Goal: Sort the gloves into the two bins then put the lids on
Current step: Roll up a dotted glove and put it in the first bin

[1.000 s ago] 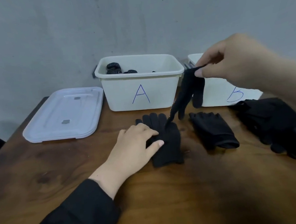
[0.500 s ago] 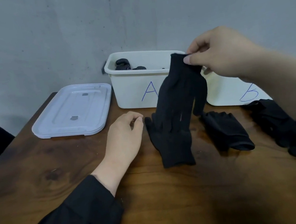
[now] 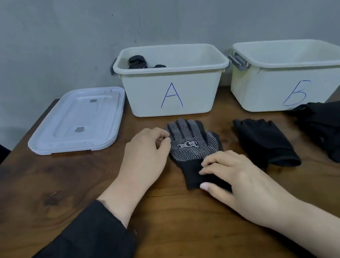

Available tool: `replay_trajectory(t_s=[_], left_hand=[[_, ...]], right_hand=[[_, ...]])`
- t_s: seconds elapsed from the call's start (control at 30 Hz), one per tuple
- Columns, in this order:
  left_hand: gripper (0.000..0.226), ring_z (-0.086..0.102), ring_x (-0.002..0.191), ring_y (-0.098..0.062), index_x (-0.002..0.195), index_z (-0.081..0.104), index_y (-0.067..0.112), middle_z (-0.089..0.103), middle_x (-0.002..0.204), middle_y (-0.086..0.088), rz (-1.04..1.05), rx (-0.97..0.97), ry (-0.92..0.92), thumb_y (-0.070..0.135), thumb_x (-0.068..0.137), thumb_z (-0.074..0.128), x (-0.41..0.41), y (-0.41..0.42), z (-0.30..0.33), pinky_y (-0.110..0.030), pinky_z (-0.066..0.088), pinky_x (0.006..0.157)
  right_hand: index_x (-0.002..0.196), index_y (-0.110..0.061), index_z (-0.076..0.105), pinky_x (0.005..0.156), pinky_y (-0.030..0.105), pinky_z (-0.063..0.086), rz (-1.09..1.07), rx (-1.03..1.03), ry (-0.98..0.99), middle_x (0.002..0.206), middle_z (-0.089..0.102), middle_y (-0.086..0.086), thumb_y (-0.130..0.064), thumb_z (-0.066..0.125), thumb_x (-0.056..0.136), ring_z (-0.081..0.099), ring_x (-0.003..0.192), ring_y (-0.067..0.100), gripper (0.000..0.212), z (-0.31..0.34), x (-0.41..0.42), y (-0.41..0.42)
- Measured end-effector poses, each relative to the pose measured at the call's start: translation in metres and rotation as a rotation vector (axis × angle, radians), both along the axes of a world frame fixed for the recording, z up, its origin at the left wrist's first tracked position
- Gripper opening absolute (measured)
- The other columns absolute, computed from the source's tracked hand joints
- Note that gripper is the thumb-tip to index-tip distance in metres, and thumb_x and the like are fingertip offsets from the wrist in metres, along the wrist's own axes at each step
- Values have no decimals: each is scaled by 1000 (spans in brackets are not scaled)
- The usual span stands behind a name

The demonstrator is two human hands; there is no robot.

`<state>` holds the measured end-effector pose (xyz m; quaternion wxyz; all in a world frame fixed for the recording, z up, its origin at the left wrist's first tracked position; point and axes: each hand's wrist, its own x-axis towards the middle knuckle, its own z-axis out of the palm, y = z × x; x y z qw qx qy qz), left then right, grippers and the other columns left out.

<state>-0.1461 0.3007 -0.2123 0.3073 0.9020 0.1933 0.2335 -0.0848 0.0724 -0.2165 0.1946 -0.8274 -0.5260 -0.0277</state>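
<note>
From the head view, a black knit dotted glove lies flat, palm side up, on the dark wood-grain counter, its surface studded with small white grip dots and a pale printed mark across the middle. The left hand rests at the glove's left edge with fingers curled in against it; whether it pinches the fabric I cannot tell. The right hand lies over the ribbed cuff, fingers bent and thumb pressed to the cuff's near edge. Behind stand two smooth cream plastic bins: bin A (dotted gloves already heaped in its back left corner) and bin B. A translucent, rounded rectangular lid lies left of bin A. A plain black glove and a crumpled black glove pile lie to the right.
</note>
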Motion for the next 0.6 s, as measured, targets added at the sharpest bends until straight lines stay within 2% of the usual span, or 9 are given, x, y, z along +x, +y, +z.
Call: replay_trajectory(t_s=[0.07,0.17,0.33,0.47,0.6], left_hand=[[22,56,104,-12,112,66,34,61,107,12,-16,78,74,42,96,54,1,-4,-2,-42,41,98],[36,50,118,-14,127,61,37,58,127,11,1,164,162,53,96,50,2,-6,-4,-42,35,103],[45,45,130,-15,139,52,38,53,141,11,13,215,211,54,97,44,10,-4,-8,-43,31,109],[46,42,133,-15,142,49,36,50,144,11,7,194,199,50,99,44,17,-1,-8,-44,28,111],[46,37,138,-15,146,47,34,45,149,8,-50,170,159,45,101,43,26,5,-5,-44,25,113]], right_hand=[[117,-32,70,101,28,43,-19,47,30,122,54,-24,-57,47,97,48,117,-2,40,0,0,-2],[118,-31,70,102,31,44,-34,109,71,122,54,-23,-54,46,98,49,118,0,39,2,3,0],[128,-24,65,103,41,45,-144,225,64,129,55,-12,-45,47,99,51,122,11,40,1,22,12],[139,-20,58,110,45,41,-270,158,96,140,55,-1,-44,41,101,48,131,21,48,-1,46,38],[136,-18,61,105,46,45,-338,46,77,135,56,4,-36,43,105,51,123,28,41,-5,54,46]])
